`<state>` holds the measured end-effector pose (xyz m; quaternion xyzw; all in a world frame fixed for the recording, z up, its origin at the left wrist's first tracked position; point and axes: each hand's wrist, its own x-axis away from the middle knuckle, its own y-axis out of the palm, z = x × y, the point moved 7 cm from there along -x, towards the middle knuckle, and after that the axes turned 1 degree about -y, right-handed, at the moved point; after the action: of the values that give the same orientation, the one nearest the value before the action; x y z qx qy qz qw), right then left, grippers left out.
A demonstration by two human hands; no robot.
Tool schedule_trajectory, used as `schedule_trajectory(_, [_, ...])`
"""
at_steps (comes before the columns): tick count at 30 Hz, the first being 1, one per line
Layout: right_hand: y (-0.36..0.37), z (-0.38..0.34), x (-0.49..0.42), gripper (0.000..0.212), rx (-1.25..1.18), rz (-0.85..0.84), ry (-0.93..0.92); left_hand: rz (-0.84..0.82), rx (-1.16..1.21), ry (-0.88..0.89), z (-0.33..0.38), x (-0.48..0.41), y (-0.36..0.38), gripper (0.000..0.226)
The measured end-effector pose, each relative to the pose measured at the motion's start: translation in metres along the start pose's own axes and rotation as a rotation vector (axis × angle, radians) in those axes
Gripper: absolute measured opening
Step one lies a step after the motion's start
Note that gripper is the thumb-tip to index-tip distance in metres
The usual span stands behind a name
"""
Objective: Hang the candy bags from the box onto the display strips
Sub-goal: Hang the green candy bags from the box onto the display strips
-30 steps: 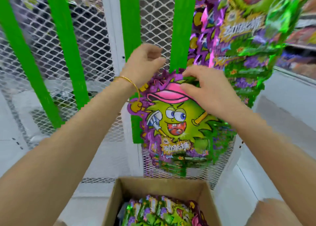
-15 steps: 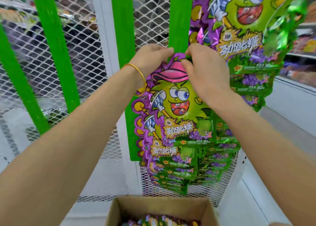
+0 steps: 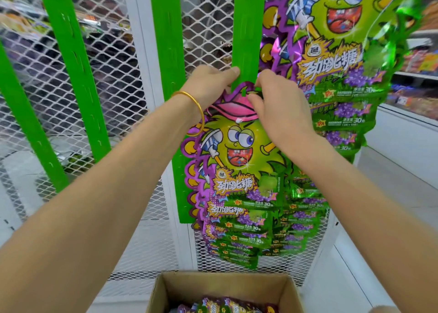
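Left hand (image 3: 211, 86) grips the strip (image 3: 245, 28) at its left edge. Right hand (image 3: 278, 105) pinches the bag (image 3: 239, 161) top against the strip. Box (image 3: 161, 289) below holds more.

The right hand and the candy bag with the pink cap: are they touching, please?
Touching. The head view shows the right hand pinching the top edge of the candy bag.

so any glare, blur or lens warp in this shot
Head view: glare streaks the glossy green and purple foil candy bags at upper right; the green plastic display strips at left lean outward, likely wide-angle warp; goods behind the white wire mesh are soft; the left hand and right hand are sharp.
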<state>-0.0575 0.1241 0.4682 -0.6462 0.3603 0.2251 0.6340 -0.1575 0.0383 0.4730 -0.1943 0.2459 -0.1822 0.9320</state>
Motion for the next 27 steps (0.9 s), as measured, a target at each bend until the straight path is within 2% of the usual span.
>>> schedule_trajectory(4, [0.007,-0.002,0.011,0.027,-0.011,-0.015,-0.049,-0.043,-0.052,0.104,-0.009,0.013,0.008,0.020])
schedule_trajectory(5, [0.005,-0.002,0.013,0.028,-0.011,0.004,-0.051,-0.042,-0.024,0.128,-0.013,0.017,0.009,0.024])
schedule_trajectory(8, [-0.001,-0.006,0.017,0.025,0.025,0.133,-0.066,0.013,0.005,0.232,-0.023,0.034,0.009,0.038])
schedule_trajectory(11, [-0.010,-0.014,0.034,0.024,0.131,0.321,-0.114,0.156,-0.167,0.413,-0.030,0.061,0.002,0.050])
schedule_trajectory(14, [-0.018,-0.023,0.080,0.023,0.137,0.520,-0.187,0.293,-0.260,0.506,-0.054,0.107,0.001,0.049])
schedule_trajectory(16, [-0.002,-0.030,0.126,0.021,0.008,0.481,-0.221,0.262,-0.265,0.520,-0.083,0.147,0.013,0.045])
schedule_trajectory(18, [0.039,-0.037,0.174,0.020,-0.138,0.232,-0.214,0.107,-0.303,0.461,-0.129,0.186,0.037,0.041])
schedule_trajectory(22, [0.181,-0.027,0.293,0.019,-0.288,-0.686,0.039,-0.300,-0.387,0.116,-0.241,0.249,0.078,0.047])
schedule_trajectory(23, [0.212,-0.022,0.326,0.020,-0.345,-0.847,0.100,-0.358,-0.403,0.039,-0.262,0.260,0.083,0.049])
schedule_trajectory(25, [0.267,-0.012,0.388,0.023,-0.416,-1.096,0.231,-0.442,-0.440,-0.084,-0.291,0.272,0.089,0.049])
schedule_trajectory(27, [0.307,-0.004,0.442,0.039,-0.375,-1.279,0.343,-0.490,-0.471,-0.152,-0.307,0.276,0.092,0.045])
